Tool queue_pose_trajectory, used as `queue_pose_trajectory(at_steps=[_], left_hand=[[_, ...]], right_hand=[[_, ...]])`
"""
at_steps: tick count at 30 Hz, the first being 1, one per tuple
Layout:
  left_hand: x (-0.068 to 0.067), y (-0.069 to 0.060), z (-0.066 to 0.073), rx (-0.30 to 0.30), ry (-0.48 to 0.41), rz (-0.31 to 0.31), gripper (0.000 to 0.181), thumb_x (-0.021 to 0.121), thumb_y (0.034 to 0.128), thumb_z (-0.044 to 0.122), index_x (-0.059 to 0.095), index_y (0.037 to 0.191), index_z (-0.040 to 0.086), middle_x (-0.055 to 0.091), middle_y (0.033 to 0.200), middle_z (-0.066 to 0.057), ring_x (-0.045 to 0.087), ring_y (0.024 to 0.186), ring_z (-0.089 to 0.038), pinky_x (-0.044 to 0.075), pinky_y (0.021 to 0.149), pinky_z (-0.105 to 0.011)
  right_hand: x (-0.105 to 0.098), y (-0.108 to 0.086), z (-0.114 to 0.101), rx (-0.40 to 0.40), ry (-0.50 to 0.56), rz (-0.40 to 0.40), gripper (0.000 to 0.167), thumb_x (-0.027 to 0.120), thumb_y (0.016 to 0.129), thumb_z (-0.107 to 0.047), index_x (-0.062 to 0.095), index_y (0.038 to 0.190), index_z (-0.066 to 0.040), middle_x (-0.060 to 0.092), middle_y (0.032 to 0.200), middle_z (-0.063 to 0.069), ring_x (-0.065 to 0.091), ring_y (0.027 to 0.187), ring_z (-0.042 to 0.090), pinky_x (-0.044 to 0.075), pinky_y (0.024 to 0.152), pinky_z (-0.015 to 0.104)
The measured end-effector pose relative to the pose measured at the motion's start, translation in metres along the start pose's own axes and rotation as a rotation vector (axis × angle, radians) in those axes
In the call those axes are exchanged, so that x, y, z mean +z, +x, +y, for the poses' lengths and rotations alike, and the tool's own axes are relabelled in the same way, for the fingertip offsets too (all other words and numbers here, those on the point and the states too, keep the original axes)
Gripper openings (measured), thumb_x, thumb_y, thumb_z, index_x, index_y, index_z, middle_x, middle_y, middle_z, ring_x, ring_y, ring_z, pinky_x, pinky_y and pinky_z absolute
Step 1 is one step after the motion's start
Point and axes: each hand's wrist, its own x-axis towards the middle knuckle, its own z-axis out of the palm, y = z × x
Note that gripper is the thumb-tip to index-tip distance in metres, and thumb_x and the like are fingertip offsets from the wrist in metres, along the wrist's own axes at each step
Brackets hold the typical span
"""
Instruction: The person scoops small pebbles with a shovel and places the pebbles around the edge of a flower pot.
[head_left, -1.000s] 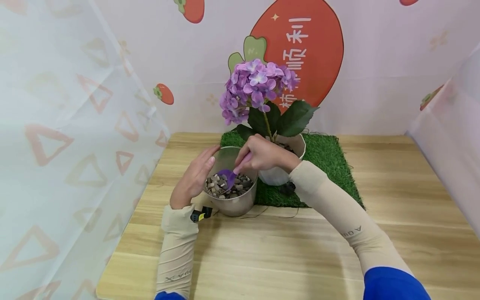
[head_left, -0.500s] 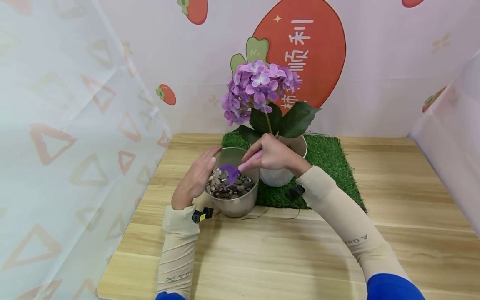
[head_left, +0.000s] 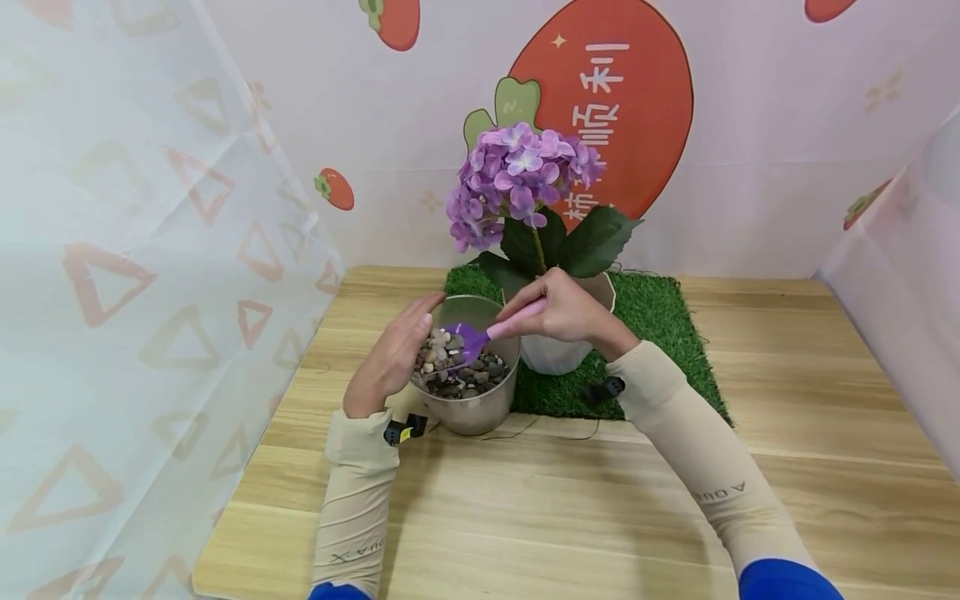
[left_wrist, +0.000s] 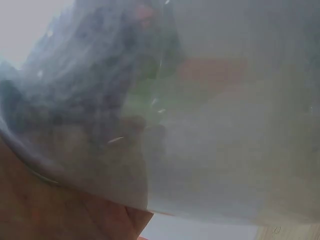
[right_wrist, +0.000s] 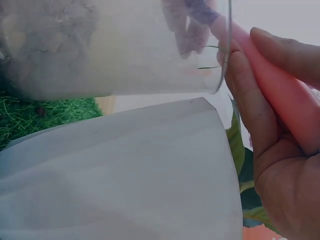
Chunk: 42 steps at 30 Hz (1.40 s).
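A clear plastic bucket (head_left: 472,413) holding grey and tan pebbles (head_left: 457,385) stands on the table. My left hand (head_left: 390,357) rests along its left outer side, fingers straight; in the left wrist view the bucket wall (left_wrist: 210,140) fills most of the picture. Between thumb and fingers, my right hand (head_left: 572,313) grips the pink handle (right_wrist: 285,92) of a small shovel. Its purple blade (head_left: 474,343) is inside the bucket over the pebbles and seems to carry a few. Right behind that hand stands a white flowerpot (head_left: 555,357) with a purple hydrangea (head_left: 517,179).
The flowerpot stands on a square of artificial grass (head_left: 660,350), close to the bucket's right side. Beneath lies a wooden table (head_left: 540,517). Printed cloth walls (head_left: 750,167) enclose the back and both sides.
My right hand has moved rightward with the shovel, and the blade has shifted from among the pebbles to higher and further right in the bucket. The left hand has stayed against the bucket.
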Motion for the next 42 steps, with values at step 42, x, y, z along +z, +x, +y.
queue_pose_trajectory(at_steps=[42], left_hand=[[0.000, 0.000, 0.001, -0.004, -0.005, -0.015, 0.069, 0.013, 0.1145, 0.047, 0.033, 0.165, 0.004, 0.035, 0.172, -0.016, 0.031, 0.160, -0.039, 0.023, 0.133, -0.056]], right_hand=[[-0.078, -0.116, -0.026, 0.440, -0.047, 0.321, 0.039, 0.089, 0.085, -0.043, 0.084, 0.112, -0.016, 0.084, 0.101, 0.003, 0.080, 0.100, 0.011, 0.060, 0.083, 0.022]])
